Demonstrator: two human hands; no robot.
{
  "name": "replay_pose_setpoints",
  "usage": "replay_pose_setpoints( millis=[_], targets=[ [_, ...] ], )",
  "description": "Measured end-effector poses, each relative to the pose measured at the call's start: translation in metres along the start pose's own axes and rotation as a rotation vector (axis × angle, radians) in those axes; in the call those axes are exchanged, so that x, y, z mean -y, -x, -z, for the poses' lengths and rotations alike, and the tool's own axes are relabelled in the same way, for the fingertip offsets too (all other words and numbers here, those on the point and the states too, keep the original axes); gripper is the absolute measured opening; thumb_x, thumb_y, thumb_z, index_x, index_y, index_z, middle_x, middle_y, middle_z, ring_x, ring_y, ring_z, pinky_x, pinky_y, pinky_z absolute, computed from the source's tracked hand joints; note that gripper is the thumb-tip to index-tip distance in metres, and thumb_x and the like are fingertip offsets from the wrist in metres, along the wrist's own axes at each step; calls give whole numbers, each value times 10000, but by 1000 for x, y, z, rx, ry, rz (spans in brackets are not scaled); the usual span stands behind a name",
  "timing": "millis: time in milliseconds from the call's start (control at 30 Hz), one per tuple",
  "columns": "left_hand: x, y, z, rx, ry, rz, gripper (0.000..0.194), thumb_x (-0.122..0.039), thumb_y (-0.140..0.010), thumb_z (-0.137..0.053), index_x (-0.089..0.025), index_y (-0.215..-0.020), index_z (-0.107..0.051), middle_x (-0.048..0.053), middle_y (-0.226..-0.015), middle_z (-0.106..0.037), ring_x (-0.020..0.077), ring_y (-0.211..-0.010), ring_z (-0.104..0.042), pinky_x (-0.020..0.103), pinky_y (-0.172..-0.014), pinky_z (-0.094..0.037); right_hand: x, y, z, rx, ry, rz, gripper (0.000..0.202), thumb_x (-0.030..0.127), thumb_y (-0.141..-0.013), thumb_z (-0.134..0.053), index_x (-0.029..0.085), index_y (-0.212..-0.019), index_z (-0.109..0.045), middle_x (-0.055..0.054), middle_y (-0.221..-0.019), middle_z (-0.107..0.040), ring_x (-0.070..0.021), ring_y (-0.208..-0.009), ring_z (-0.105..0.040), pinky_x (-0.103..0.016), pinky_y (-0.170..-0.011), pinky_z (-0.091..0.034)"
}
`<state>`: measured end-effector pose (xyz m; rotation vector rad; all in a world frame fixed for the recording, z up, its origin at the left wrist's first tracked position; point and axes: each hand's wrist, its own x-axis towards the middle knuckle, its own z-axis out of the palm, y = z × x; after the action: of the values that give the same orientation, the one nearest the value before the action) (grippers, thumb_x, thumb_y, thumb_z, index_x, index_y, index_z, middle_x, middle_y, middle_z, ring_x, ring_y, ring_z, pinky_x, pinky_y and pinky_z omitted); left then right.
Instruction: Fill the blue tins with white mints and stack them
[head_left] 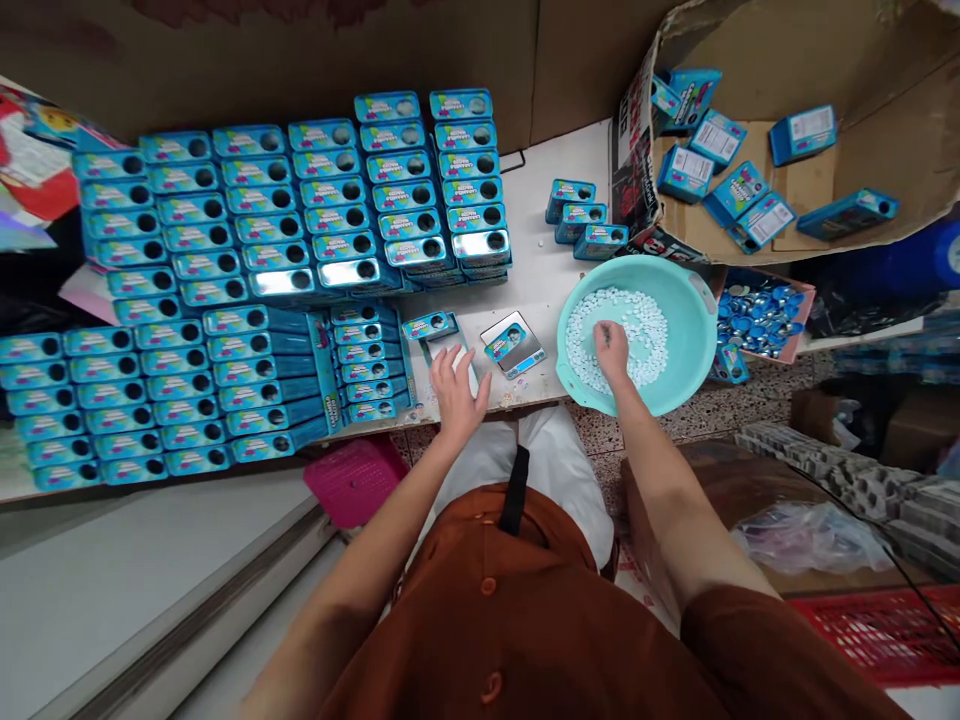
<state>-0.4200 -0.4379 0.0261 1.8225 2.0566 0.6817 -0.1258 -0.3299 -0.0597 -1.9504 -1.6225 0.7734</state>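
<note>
My left hand (459,395) is over the table's front edge, fingers spread, with no object visibly gripped. Just beyond its fingertips a blue tin (429,326) stands at the end of the stacked tins. To its right lies a small flat scale (531,350) with one blue tin (504,342) on top. My right hand (612,350) reaches into a turquoise basin (694,330), its fingers closed down among small white pellets (646,335). Something dark shows at those fingers, too small to name.
Rows of blue tins (262,200) fill the table's left side. Three tins (581,222) stand behind the basin. A large cardboard box (795,225) holds loose tins at the right. A pink box (796,325) of blue and silver lids sits beside the basin. A pink stool (356,480) stands below.
</note>
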Motion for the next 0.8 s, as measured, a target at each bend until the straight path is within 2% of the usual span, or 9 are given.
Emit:
replay_pose_setpoints(
  millis=[100,167,300,533,667,733,800],
  targets=[
    [8,21,10,10,-20,27,458,-371,-887,-504,-173,-1297,-461,174,-1365,-432,310,-1360,-288,515,-1105,-237,4,14,-9,224,-16,-10,285,432,-860,-455,202,-970,-581,-96,-949,-607,-222,-900,-553,-368,-851,-440],
    [10,34,14,31,-35,48,448,-367,-885,-508,-179,-1289,-468,172,-1360,-436,315,-1353,-295,518,-1102,-240,7,25,-11,356,-38,-74,315,444,-834,-489,209,-1030,-565,-69,-915,-610,-210,-836,-562,-348,-784,-454],
    [10,55,19,72,-46,63,413,-351,-885,-512,-187,-1264,-486,162,-1343,-458,316,-1344,-309,515,-1092,-258,8,34,-7,463,-50,-193,290,446,-786,-532,215,-957,-574,-37,-863,-619,-195,-793,-569,-322,-752,-444],
    [6,59,23,107,-33,33,347,-326,-887,-510,-195,-1209,-524,135,-1297,-506,304,-1320,-339,508,-1084,-283,12,33,-2,487,17,-164,301,494,-818,-472,222,-715,-549,-24,-746,-625,-184,-718,-542,-291,-692,-393],
    [4,56,26,98,-44,40,355,-333,-891,-502,-196,-1218,-519,139,-1303,-506,306,-1319,-344,520,-1075,-293,14,37,0,347,-77,-150,360,490,-803,-504,216,-570,-493,-1,-585,-554,-154,-618,-479,-266,-626,-376],
    [2,56,26,101,-42,37,358,-332,-892,-499,-197,-1223,-517,140,-1305,-505,304,-1323,-340,522,-1077,-292,15,37,2,271,-216,-220,354,484,-775,-557,207,-559,-513,14,-553,-538,-139,-590,-470,-248,-588,-376],
    [0,56,25,104,-36,33,357,-328,-893,-499,-198,-1225,-517,141,-1304,-505,302,-1331,-332,523,-1083,-287,18,36,6,224,-406,-369,320,468,-757,-602,190,-603,-563,23,-558,-548,-118,-553,-469,-224,-530,-370]
  ],
)
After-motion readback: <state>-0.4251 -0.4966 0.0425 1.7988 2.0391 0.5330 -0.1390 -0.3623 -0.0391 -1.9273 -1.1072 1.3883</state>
